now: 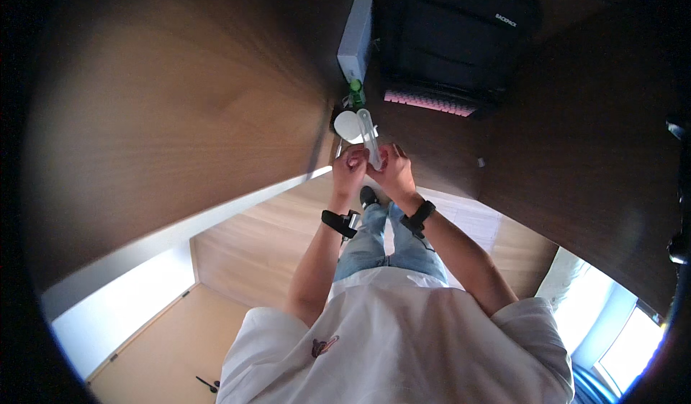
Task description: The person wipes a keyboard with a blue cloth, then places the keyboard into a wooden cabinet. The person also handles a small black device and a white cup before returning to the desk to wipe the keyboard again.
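Note:
A long, translucent whitish piece with a rounded tip (368,128) points away from me; I cannot make out its exact kind. My right hand (392,169) is closed around its near end, fingers and thumb pressed together. Close against it, my left hand (349,165) is curled with its fingertips at the same near end, and the fingers partly hide what they pinch. Just beyond the left hand is a white round thing (347,125), perhaps a cup or lid, partly behind the translucent piece.
A green bottle (355,92) and a tall white box (355,41) stand farther off. A black backpack (453,33) lies at the back, with a pink keyboard (430,102) before it. Brown wooden panels rise left (180,109) and right (583,152). A small white item (481,162) lies rightward.

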A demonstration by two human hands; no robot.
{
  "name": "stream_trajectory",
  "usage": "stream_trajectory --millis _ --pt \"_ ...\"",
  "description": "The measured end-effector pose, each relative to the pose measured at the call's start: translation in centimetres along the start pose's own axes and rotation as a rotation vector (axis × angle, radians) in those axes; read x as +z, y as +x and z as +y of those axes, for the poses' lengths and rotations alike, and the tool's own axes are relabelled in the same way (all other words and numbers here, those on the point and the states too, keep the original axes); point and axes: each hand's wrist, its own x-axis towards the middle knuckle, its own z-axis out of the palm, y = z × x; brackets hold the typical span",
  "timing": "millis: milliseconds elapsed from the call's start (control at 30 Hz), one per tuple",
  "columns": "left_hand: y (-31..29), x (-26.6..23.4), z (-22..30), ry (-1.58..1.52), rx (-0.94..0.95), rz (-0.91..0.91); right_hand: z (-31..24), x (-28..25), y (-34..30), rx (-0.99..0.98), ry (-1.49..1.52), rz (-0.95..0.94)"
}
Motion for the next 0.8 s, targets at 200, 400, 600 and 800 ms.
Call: stream_trajectory --millis 200,400,600,800 --pt "-4.6 -3.0 0.9 0.230 0.053 0.058 -2.0 2.0 -4.2 0.126 0.082 -0.288" --pt "-5.9 -4.0 -2.3 0.591 -0.073 0.275 -0.4 3.8 -6.3 0.106 0.069 -0.371" --pt "-3.3 -3.2 -3.6 0.870 0.040 0.268 2.4 3.8 -7.3 0.168 0.004 -0.360" --pt "-1.7 -2.5 -4.7 1.060 -0.044 0.192 3.8 1.9 -7.8 0.228 -0.020 -0.323"
